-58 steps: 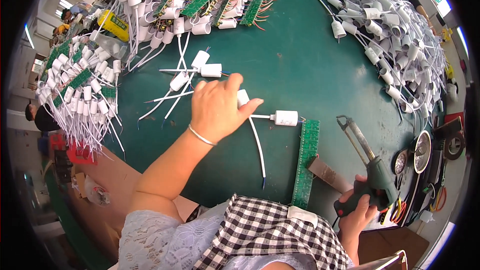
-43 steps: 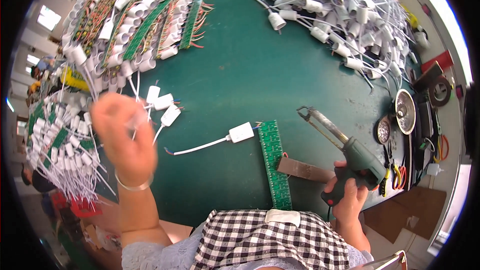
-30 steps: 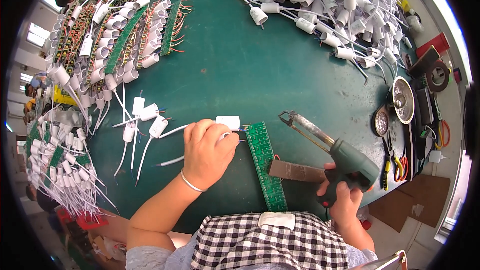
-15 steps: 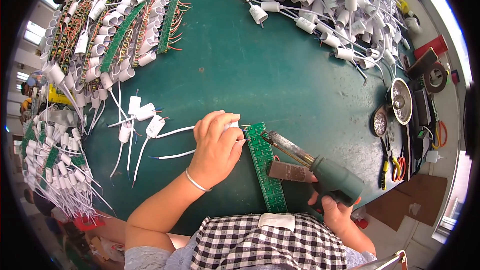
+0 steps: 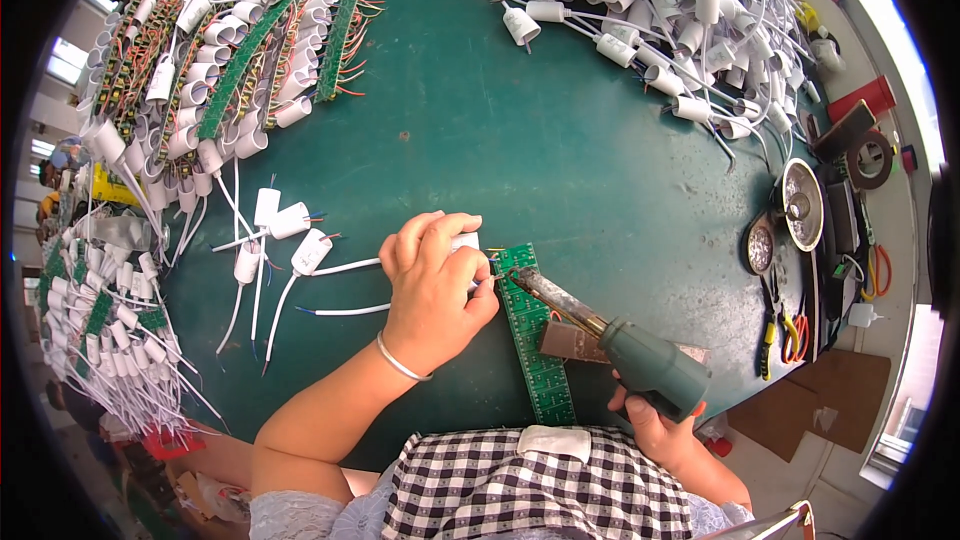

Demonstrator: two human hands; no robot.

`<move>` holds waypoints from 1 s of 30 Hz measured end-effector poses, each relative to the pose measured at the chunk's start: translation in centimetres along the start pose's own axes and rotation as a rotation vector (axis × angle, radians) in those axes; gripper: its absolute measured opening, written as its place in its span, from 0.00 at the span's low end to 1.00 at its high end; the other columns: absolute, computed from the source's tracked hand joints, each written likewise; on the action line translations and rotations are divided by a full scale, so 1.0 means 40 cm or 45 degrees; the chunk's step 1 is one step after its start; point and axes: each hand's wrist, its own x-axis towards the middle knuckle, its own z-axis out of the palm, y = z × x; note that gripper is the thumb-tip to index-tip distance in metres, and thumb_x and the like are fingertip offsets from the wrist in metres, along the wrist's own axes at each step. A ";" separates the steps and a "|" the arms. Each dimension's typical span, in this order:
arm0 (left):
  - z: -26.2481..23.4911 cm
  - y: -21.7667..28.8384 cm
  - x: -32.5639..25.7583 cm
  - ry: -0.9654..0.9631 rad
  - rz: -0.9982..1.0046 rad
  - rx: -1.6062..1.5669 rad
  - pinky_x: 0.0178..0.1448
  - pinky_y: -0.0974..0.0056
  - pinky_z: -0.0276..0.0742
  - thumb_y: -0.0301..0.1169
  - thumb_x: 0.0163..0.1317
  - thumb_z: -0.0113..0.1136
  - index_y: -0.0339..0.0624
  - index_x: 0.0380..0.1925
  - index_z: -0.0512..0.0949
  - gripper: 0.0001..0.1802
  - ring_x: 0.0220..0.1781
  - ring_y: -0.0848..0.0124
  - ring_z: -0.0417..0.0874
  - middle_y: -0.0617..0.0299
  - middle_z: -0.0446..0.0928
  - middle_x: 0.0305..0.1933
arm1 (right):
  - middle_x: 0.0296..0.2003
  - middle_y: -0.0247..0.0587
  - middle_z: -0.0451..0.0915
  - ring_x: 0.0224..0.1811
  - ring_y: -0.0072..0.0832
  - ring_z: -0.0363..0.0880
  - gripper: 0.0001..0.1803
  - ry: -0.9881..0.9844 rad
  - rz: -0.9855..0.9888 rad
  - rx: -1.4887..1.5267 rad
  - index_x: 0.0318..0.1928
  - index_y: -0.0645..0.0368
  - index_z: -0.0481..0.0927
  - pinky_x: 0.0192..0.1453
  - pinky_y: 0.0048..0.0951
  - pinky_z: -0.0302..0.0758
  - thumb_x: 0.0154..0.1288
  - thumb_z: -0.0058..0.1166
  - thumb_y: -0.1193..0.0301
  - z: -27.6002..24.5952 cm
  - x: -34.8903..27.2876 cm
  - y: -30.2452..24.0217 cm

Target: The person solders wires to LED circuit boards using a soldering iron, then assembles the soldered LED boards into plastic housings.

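My left hand (image 5: 437, 290) is closed over a white cylindrical housing (image 5: 467, 240), mostly hidden by the fingers. Its thin wire ends reach the left edge of a long green circuit board strip (image 5: 541, 372). In my right hand (image 5: 662, 432) is a green soldering gun (image 5: 652, 365), held by its handle. The gun's dark tip is over the upper part of the board, beside the wires; whether it touches cannot be seen. A brown bar (image 5: 570, 343) lies across the strip under the gun. White cables run out to the left of my left hand.
Several loose white housings (image 5: 311, 252) with cables lie to the left. Stacked boards with housings (image 5: 240, 70) fill the far left, and a heap of housings (image 5: 640, 10) the far right. A metal bowl (image 5: 800, 203) and pliers (image 5: 768, 340) are at the right edge.
The soldering gun has moved left and slightly down, bringing its tip in over the board beside the wires. My left hand has shifted slightly right, still gripping the housing.
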 end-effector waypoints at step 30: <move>0.004 0.001 0.002 -0.007 -0.012 0.010 0.63 0.49 0.51 0.25 0.40 0.62 0.46 0.21 0.71 0.08 0.61 0.53 0.64 0.60 0.71 0.55 | 0.50 0.45 0.78 0.26 0.28 0.78 0.31 0.250 -0.003 0.251 0.59 0.65 0.68 0.31 0.26 0.75 0.65 0.55 0.54 0.009 0.022 -0.049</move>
